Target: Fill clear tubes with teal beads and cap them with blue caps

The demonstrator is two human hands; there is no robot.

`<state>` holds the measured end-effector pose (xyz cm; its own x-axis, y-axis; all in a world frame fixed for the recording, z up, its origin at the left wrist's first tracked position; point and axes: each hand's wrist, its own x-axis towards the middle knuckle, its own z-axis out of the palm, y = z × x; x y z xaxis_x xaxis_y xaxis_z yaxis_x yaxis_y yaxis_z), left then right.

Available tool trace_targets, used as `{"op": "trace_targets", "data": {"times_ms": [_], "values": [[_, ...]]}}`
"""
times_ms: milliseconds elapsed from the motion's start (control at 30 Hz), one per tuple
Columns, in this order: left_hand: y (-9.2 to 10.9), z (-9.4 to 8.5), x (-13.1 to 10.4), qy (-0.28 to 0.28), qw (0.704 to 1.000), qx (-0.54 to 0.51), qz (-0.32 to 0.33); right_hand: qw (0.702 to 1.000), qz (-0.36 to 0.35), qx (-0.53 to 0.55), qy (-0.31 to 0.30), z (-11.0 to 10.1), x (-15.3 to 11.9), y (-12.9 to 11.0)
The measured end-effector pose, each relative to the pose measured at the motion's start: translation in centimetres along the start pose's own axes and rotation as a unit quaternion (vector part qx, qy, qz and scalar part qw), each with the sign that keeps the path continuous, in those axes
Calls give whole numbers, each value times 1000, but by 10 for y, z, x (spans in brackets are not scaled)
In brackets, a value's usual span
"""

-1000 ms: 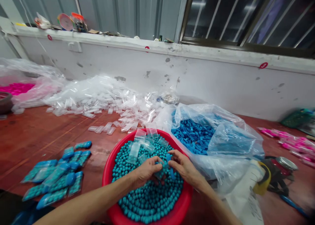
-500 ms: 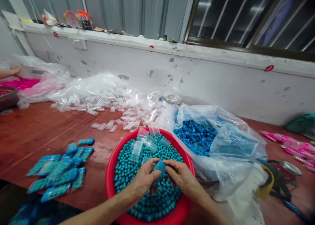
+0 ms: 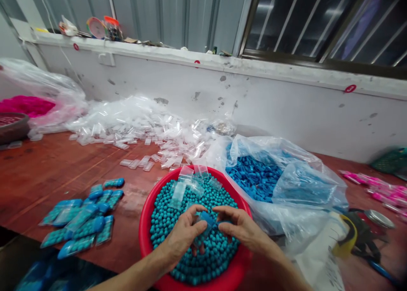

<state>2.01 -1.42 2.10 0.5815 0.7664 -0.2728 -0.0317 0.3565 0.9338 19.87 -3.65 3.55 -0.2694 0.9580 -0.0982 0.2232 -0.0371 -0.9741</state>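
Note:
A red basin (image 3: 146,223) full of teal beads (image 3: 165,240) stands before me, with several clear flat plastic cases (image 3: 178,194) lying on the beads. Over the basin, my left hand (image 3: 186,231) grips a small clear case with a blue cap (image 3: 206,219), tilted between thumb and fingers. Just right of it, my right hand (image 3: 240,227) has its thumb and fingers apart, not touching the case. I make out nothing held in it. Left of the basin lies a pile of capped cases filled with teal beads (image 3: 83,221).
Behind the basin spreads a heap of clear cases (image 3: 143,125). An open plastic bag (image 3: 305,185) of blue caps (image 3: 254,176) is at right. Pink pieces (image 3: 378,185), a glass jar (image 3: 378,219) and yellow tape (image 3: 346,236) lie farther right. A brown bowl (image 3: 14,130) stands far left.
My right hand has come away from the blue cap and its fingers have parted. The left still holds the case. A co-worker's hand at the far left edge has gone from view.

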Motion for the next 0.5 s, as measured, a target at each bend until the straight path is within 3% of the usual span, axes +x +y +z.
{"op": "trace_targets", "data": {"times_ms": [100, 233, 300, 367, 433, 500], "values": [[-3, -2, -2, -15, 1000, 26, -3, 996, 35, 54, 59, 2, 9, 2], [-7, 2, -3, 49, 997, 58, -17, 989, -36, -95, 108, 24, 8, 3], [-8, 4, -3, 85, 994, 63, -22, 978, -78, -177, 83, 37, 2, 5], [-7, 6, -4, 106, 993, 51, -6, 972, -75, -220, 37, 46, -3, 8], [-6, 7, -4, 103, 994, 33, 35, 972, -51, -227, 16, 52, -5, 11], [-5, 7, -4, 80, 994, 21, 74, 973, -41, -223, 37, 56, -5, 12]]}}
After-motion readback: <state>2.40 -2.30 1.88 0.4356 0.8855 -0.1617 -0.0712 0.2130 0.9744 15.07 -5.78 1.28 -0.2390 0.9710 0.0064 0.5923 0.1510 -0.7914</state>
